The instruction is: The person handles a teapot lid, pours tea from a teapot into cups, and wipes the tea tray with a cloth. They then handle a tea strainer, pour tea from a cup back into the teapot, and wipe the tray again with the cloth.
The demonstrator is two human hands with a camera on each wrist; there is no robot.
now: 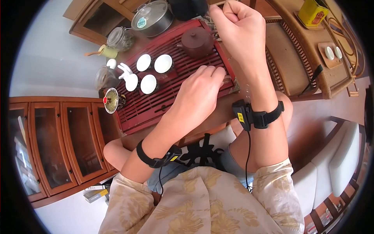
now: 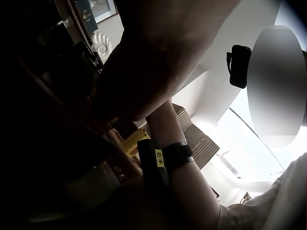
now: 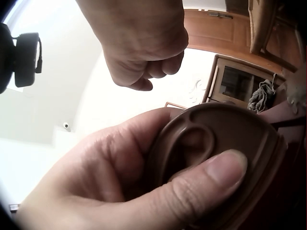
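My left hand (image 1: 200, 91) is over the tea tray's right part, fingers loosely curled; nothing shows in it. The right wrist view shows the left hand (image 3: 148, 43) hanging above my right hand (image 3: 110, 177). There the right hand grips a smooth brown clay piece (image 3: 230, 124) with a curved loop, thumb across its face. In the head view, the right hand (image 1: 243, 33) is curled beside the brown teapot (image 1: 196, 42), hiding what it holds; whether that is the teapot I cannot tell. The left hand (image 2: 163, 52) is dark in its wrist view.
Several white-lined cups (image 1: 149, 84) stand on the red slatted tray (image 1: 156, 113). A glass-lidded pot (image 1: 152, 18), a jar (image 1: 119, 39) and a lidded bowl (image 1: 113, 100) are around it. Right is a wicker stand (image 1: 288, 74) with a yellow tin (image 1: 313, 13).
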